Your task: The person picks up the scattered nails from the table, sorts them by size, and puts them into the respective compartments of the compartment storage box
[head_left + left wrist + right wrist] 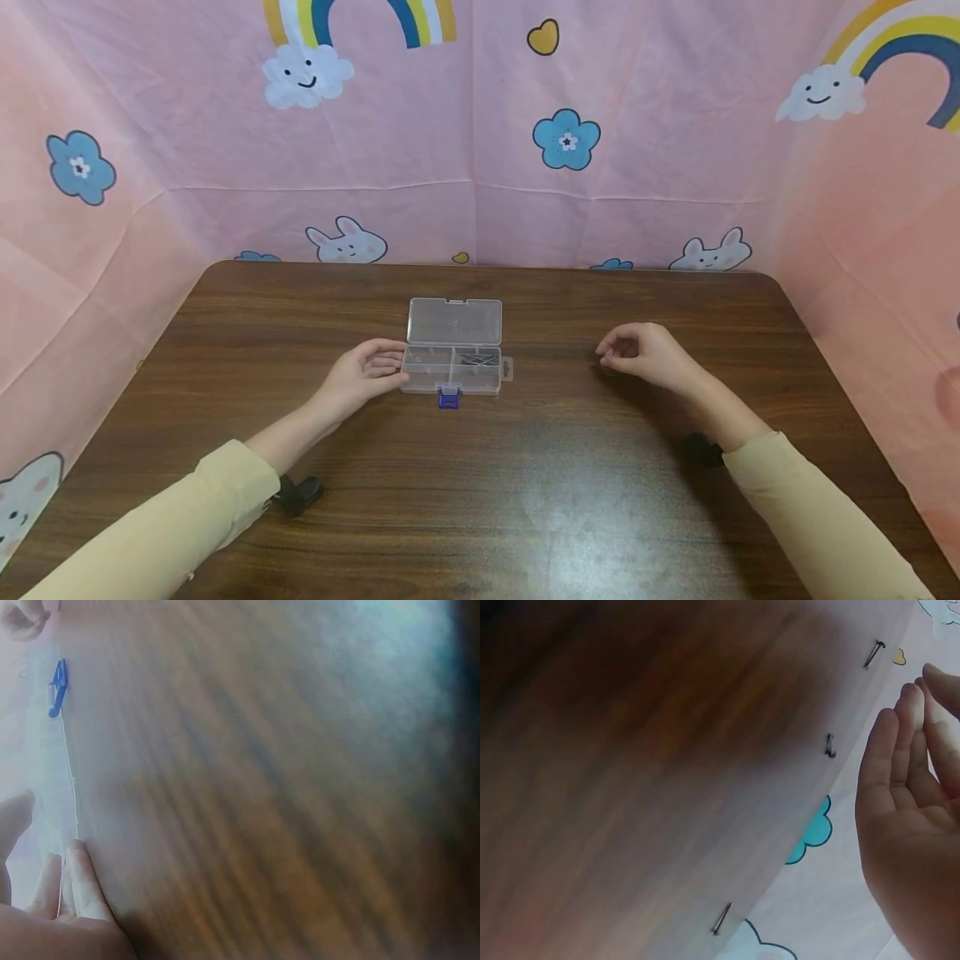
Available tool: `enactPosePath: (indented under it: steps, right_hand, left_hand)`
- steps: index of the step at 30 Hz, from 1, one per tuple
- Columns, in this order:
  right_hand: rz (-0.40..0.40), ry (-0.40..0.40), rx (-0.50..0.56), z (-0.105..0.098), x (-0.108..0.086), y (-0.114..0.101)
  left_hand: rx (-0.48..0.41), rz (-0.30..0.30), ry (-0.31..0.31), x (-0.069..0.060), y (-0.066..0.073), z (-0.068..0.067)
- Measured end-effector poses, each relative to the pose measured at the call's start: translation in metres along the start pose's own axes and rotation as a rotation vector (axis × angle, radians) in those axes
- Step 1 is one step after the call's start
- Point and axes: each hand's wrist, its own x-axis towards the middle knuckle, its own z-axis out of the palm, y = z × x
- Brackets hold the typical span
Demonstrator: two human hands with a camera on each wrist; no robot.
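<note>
Clear box (426,380) lies flat, lid (454,322) open, w/ metal pcs (480,360) in far-R compt, 3 loose pcs (830,745) outside.

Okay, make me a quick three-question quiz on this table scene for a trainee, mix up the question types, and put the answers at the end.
1. Which hand holds the clear box?
2. True or false: the lid is closed.
3. How many small metal pieces lie on the table in the right wrist view? A: one. B: three. C: six.

Key: 1, the left hand; 2, false, the lid is open; 3, B.
</note>
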Motion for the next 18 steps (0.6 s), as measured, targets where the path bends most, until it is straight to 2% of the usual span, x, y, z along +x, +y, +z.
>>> enactPosePath:
  steps: [18]
  right_hand:
    - [-0.01, -0.042, -0.119, -0.0002, -0.0096, 0.0096]
  left_hand:
    - [0.004, -0.001, 0.001, 0.001, -0.0019, 0.0003]
